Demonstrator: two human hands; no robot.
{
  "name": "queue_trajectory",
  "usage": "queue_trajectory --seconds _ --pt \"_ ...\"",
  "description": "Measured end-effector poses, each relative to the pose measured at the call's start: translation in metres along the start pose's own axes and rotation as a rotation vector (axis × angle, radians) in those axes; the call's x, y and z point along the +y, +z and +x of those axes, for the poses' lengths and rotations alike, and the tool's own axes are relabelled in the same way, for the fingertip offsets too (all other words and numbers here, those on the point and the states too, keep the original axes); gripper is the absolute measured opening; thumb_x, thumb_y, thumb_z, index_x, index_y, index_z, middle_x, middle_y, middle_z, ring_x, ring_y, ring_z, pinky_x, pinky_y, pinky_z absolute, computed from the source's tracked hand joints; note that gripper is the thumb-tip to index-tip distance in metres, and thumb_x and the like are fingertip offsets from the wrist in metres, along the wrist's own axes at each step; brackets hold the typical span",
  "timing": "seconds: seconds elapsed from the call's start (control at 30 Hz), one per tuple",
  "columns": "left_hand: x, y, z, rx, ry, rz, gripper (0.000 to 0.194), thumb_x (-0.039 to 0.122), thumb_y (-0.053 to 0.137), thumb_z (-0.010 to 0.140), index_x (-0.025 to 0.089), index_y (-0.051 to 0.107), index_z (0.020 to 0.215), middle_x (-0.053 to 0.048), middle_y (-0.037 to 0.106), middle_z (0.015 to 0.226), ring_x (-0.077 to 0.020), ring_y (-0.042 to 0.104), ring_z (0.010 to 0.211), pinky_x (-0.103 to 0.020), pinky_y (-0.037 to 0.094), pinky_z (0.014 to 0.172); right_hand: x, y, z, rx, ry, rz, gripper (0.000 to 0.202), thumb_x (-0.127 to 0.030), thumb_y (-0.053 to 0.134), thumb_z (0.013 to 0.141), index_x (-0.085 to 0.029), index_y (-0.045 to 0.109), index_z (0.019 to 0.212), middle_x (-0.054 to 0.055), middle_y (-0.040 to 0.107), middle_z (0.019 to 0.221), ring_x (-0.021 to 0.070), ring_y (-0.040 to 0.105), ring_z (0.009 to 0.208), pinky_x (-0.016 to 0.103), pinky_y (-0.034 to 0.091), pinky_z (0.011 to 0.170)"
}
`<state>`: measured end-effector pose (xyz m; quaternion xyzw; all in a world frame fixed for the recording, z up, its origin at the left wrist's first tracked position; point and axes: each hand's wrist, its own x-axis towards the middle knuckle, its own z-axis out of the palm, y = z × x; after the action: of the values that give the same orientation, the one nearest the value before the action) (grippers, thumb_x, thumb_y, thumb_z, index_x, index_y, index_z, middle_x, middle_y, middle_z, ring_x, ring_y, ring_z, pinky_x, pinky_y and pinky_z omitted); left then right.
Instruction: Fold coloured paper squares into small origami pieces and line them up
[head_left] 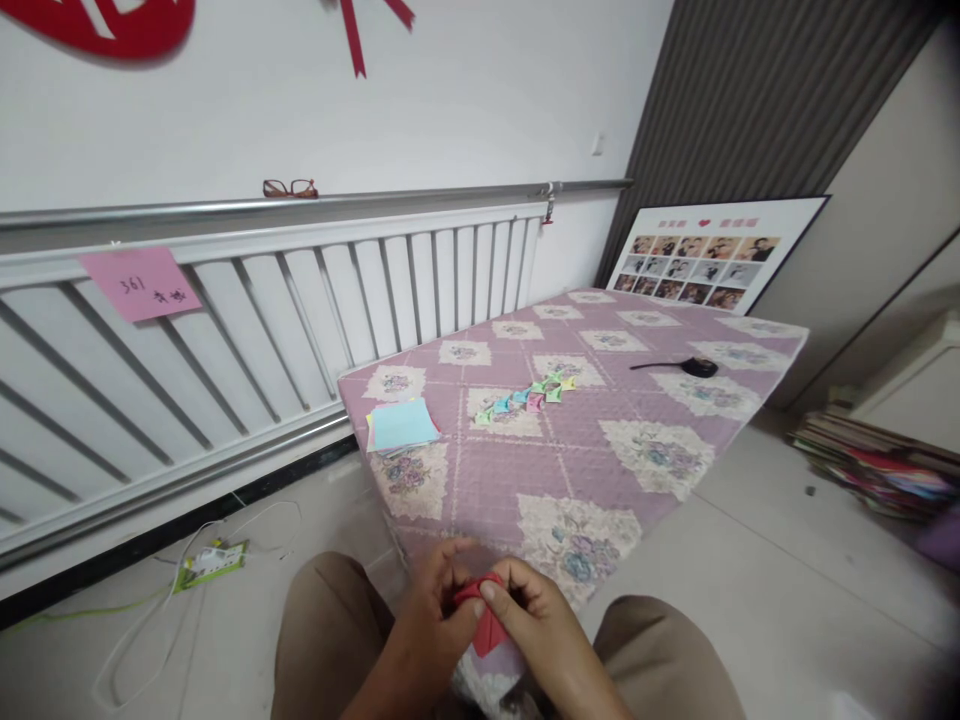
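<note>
Between my two hands, over the near edge of the table, is a piece of folded red paper (pixel 489 632). My left hand (pixel 439 610) grips its left side, with the thumb pressed on the front and the fingers curled behind. My right hand (pixel 532 620) pinches the upper right part between thumb and fingers. Part of the paper is hidden by my fingers. Farther off on the flowered tablecloth (pixel 487 490) lies a row of small folded paper pieces (pixel 534 402) in green, blue, pink and yellow. A stack of coloured paper sheets (pixel 405 424), light blue on top, rests at the left edge.
A black roll of tape (pixel 699 368) lies on the right of the table. A white radiator (pixel 300 330) with a pink note (pixel 140 284) runs along the left wall, glasses (pixel 290 188) on the pipe above. A power strip (pixel 211 565) with cables sits on the floor.
</note>
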<state>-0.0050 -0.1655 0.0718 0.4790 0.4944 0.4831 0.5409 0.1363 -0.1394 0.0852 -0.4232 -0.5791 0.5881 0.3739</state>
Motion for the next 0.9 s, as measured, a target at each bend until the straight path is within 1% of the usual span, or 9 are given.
queue_trajectory --seconds 0.07,0.13,0.2,0.37,0.5,0.67,0.77,0.83,0.9 --pt "-0.003 0.002 0.000 -0.009 -0.062 -0.065 0.034 0.027 0.061 0.072 0.018 0.050 0.103 0.002 0.053 0.074 -0.0120 0.049 0.066 -0.024 0.038 0.062 0.002 0.003 0.000 0.030 0.005 0.029 0.037 -0.055 0.056 0.080 -0.020 0.051 0.068 -0.004 0.053 0.058 0.0112 0.050 0.056 0.024 0.040 0.057" --pt "-0.007 0.005 -0.001 -0.054 -0.110 -0.078 0.025 0.034 0.061 0.072 0.017 0.053 0.089 0.003 0.052 0.066 -0.0111 0.047 0.060 -0.023 0.036 0.057 0.005 0.006 -0.001 0.019 0.010 0.104 0.037 -0.055 0.055 0.081 -0.021 0.048 0.069 -0.005 0.052 0.056 0.0113 0.051 0.052 0.024 0.041 0.053" --pt "-0.010 0.006 -0.002 -0.084 -0.141 -0.055 0.025 0.038 0.061 0.072 0.015 0.057 0.082 0.004 0.049 0.060 -0.0102 0.044 0.055 -0.023 0.034 0.055 0.007 0.008 -0.001 0.001 0.017 0.172 0.036 -0.055 0.053 0.082 -0.022 0.046 0.071 -0.007 0.051 0.053 0.0110 0.050 0.047 0.024 0.041 0.050" --pt "-0.006 0.008 -0.004 -0.055 -0.124 0.000 0.022 0.038 0.061 0.070 0.016 0.058 0.070 0.003 0.047 0.057 -0.0102 0.041 0.055 -0.024 0.032 0.056 0.009 0.009 -0.001 0.047 0.018 0.170 0.039 -0.058 0.056 0.079 -0.022 0.046 0.069 -0.007 0.049 0.054 0.0108 0.051 0.047 0.024 0.042 0.048" --pt "-0.002 0.007 -0.005 -0.075 -0.116 0.030 0.019 0.035 0.059 0.070 0.016 0.058 0.070 0.003 0.047 0.058 -0.0105 0.041 0.055 -0.023 0.033 0.056 0.010 0.009 -0.001 0.053 0.038 0.193 0.040 -0.059 0.055 0.079 -0.022 0.045 0.069 -0.007 0.048 0.053 0.0108 0.049 0.046 0.024 0.042 0.047" --pt "-0.001 0.007 -0.006 -0.073 -0.140 0.006 0.025 0.037 0.060 0.070 0.014 0.063 0.080 0.002 0.050 0.061 -0.0107 0.042 0.055 -0.024 0.034 0.055 0.009 0.009 0.000 0.060 0.017 0.158 0.039 -0.057 0.056 0.080 -0.021 0.046 0.067 -0.006 0.049 0.053 0.0099 0.048 0.048 0.023 0.040 0.049" --pt "0.003 0.008 -0.006 -0.041 -0.169 0.011 0.028 0.042 0.060 0.069 0.014 0.064 0.074 0.002 0.051 0.058 -0.0109 0.042 0.053 -0.024 0.035 0.055 0.012 0.010 0.000 0.083 -0.001 0.167 0.036 -0.057 0.056 0.079 -0.021 0.052 0.080 -0.006 0.051 0.057 0.0114 0.049 0.048 0.025 0.042 0.050" --pt "0.005 0.008 -0.006 -0.010 -0.166 0.006 0.028 0.042 0.061 0.068 0.015 0.065 0.073 0.002 0.051 0.057 -0.0110 0.042 0.053 -0.024 0.035 0.054 0.014 0.009 0.000 0.176 -0.048 0.112 0.040 -0.054 0.059 0.078 -0.021 0.054 0.098 -0.004 0.053 0.064 0.0132 0.053 0.056 0.026 0.045 0.055" --pt "0.007 0.007 -0.005 0.012 -0.157 -0.002 0.027 0.042 0.062 0.068 0.016 0.066 0.075 0.002 0.051 0.057 -0.0109 0.042 0.053 -0.024 0.035 0.054 0.015 0.006 0.000 0.250 -0.128 -0.017 0.039 -0.048 0.061 0.078 -0.021 0.055 0.106 -0.001 0.056 0.072 0.0149 0.056 0.066 0.028 0.047 0.063"
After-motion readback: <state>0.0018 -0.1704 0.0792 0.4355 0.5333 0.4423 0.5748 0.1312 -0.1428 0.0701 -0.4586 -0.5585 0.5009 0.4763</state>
